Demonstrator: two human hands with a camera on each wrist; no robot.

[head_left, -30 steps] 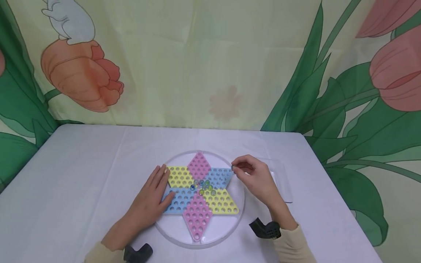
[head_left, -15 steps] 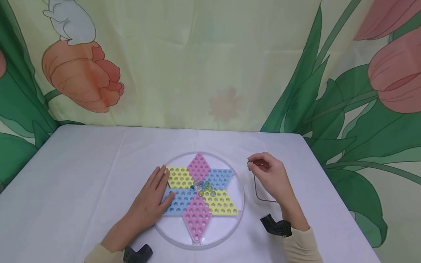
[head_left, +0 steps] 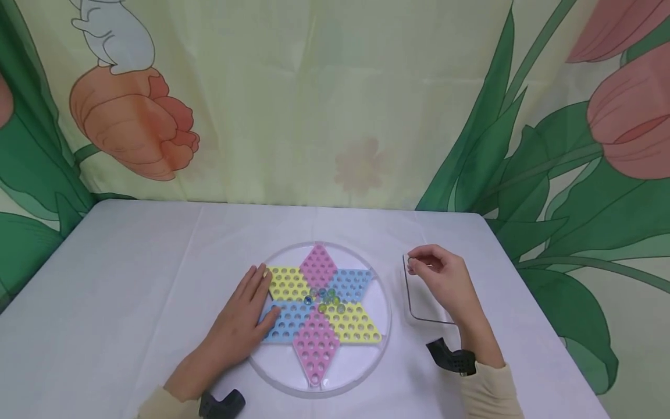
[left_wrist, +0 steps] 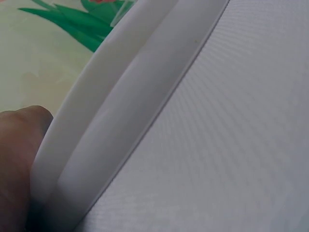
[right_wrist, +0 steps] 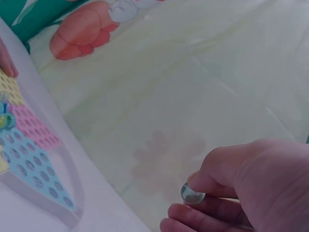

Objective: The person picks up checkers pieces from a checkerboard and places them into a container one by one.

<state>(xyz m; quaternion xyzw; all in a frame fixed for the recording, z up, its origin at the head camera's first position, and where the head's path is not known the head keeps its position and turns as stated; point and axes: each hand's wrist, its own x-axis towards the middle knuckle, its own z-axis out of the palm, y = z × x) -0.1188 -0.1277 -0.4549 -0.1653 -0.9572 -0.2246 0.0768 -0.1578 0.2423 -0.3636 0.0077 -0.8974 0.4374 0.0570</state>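
A round Chinese checkers board (head_left: 316, 355) with a pink, yellow and blue star lies on the table. Several glass marbles (head_left: 328, 297) are gathered around its middle. My left hand (head_left: 234, 326) rests flat on the board's left side, fingers stretched out; in the left wrist view, part of it shows beside the pale rim (left_wrist: 116, 92). To the right of the board, my right hand (head_left: 445, 285) pinches a clear marble (right_wrist: 192, 194) between thumb and fingers. It is over a transparent square box (head_left: 419, 318), and it hides much of that box.
A white cloth (head_left: 141, 279) covers the table. Behind it hangs a printed curtain (head_left: 272, 105) with tulips and a rabbit. Black wrist cameras (head_left: 451, 356) sit on both wrists. The table's right edge runs beyond the box.
My right hand has moved right with the pinched marble, from the board's upper right rim to over the transparent box. The left hand stays on the board.
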